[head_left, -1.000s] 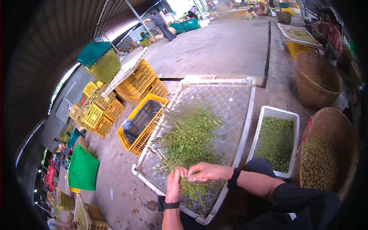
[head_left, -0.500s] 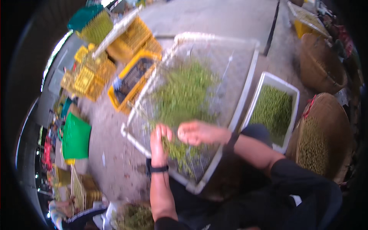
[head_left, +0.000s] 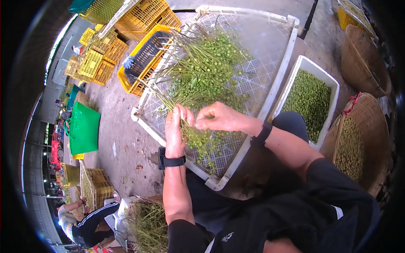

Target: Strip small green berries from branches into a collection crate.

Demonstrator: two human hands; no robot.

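Note:
My left hand (head_left: 175, 128) is closed round a bunch of thin green stems (head_left: 195, 139), whose berry-bearing ends hang over the near part of a white mesh tray (head_left: 263, 50). Right beside it, my right hand (head_left: 221, 118) has thumb and fingertips pinched together at the stems; what lies between them is too small to make out. Beyond both hands a heap of cut stems with round green berries (head_left: 206, 69) covers the middle of the tray. Some loose berries and bits lie on the mesh around it.
Right of the tray stands a white box of green berries (head_left: 306, 101), with wicker baskets (head_left: 375, 139) beyond. Yellow crates (head_left: 145, 17) and a yellow-and-black crate (head_left: 143, 63) stand far left, a green basket (head_left: 84, 126) left. Another person (head_left: 90, 223) sits at lower left near a stem pile (head_left: 147, 223).
The view has tilted, so the tray sits higher in it. My right hand has gone from loosely bent fingers to a pinch beside the left hand, which stays on the stems.

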